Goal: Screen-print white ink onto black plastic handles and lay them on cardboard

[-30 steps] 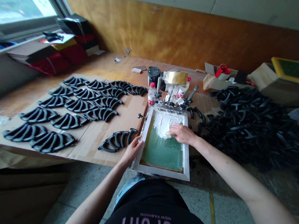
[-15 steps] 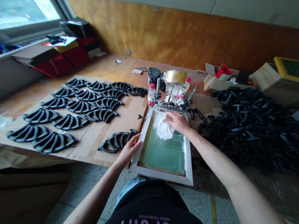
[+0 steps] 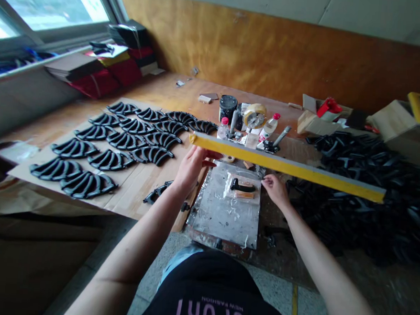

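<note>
The screen printing frame (image 3: 288, 168) is tilted up and shows as a long edge with yellow tape. My left hand (image 3: 191, 166) is closed on its left end from below. Beneath it lies a scuffed metal base plate (image 3: 223, 221). A black curved plastic handle (image 3: 243, 185) rests there in a small holder with tan strips. My right hand (image 3: 274, 188) is beside the plate's right edge, fingers curled together; whether anything is between them I cannot make out. The mesh and white paste are hidden from this angle.
Rows of black curved parts (image 3: 89, 185) lie on cardboard (image 3: 121, 194) to the left. A large heap of black parts (image 3: 354, 196) is at right. Red-capped bottles (image 3: 269, 128), a dark tub (image 3: 228, 108) and a tape roll (image 3: 255, 115) stand behind the plate.
The screen frame has swung up off the base plate, with my left hand lifting its near end. My right hand has left the paste and come down to the plate's right side.
</note>
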Action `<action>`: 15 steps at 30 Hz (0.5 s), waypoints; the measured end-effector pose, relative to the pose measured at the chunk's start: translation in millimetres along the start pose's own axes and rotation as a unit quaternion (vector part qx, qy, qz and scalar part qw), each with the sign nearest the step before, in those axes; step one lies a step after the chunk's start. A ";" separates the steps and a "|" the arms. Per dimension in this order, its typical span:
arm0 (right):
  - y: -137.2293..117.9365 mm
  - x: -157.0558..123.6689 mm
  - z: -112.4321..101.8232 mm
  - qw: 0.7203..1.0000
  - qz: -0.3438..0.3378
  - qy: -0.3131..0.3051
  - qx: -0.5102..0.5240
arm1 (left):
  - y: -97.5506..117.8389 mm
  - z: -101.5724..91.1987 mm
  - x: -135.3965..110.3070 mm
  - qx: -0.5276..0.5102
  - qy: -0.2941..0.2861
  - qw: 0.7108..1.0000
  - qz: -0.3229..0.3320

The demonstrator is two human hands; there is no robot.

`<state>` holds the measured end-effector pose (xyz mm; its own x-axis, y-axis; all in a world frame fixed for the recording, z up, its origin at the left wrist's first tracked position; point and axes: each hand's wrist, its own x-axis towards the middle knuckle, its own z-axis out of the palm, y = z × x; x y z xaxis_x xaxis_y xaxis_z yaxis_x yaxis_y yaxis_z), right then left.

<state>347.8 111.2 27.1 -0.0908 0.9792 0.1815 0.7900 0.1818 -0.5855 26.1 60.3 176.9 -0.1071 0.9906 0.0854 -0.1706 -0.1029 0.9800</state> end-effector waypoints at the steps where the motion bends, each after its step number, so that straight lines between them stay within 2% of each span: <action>1: -5.6 -9.9 12.1 0.999 -0.041 -0.028 -0.008 | 0.4 1.6 3.6 -0.012 0.000 1.000 -0.003; 4: -24.5 -26.3 32.3 0.985 -0.136 -0.084 -0.062 | -7.6 2.3 -0.1 -0.027 0.010 0.999 -0.021; 6: -35.8 -28.1 31.9 0.981 -0.146 -0.096 -0.089 | -21.8 0.9 -15.6 -0.022 0.018 0.998 -0.057; 8: -50.9 -28.4 28.0 0.980 -0.151 -0.102 -0.085 | -41.5 -0.2 -39.0 -0.005 -0.012 0.990 -0.138; 11: -91.5 -36.3 33.1 0.976 -0.186 -0.092 -0.059 | -73.4 -1.1 -76.4 -0.009 -0.069 0.956 -0.286; 12: -109.8 -41.8 39.5 0.972 -0.207 -0.092 -0.055 | -83.0 -2.5 -86.4 -0.024 -0.059 0.948 -0.313; 13: -129.4 -48.4 47.9 0.966 -0.233 -0.100 -0.054 | -91.9 -5.7 -94.5 -0.040 -0.026 0.946 -0.321; 15: -168.0 -62.1 69.3 0.948 -0.284 -0.130 -0.057 | -107.5 -19.8 -105.8 -0.050 0.072 0.947 -0.308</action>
<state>178.7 26.1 59.5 -0.6568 0.7173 0.2325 0.6272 0.6909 -0.3597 36.3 -35.2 59.0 -0.0882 0.8440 -0.5291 -0.3354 0.4750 0.8135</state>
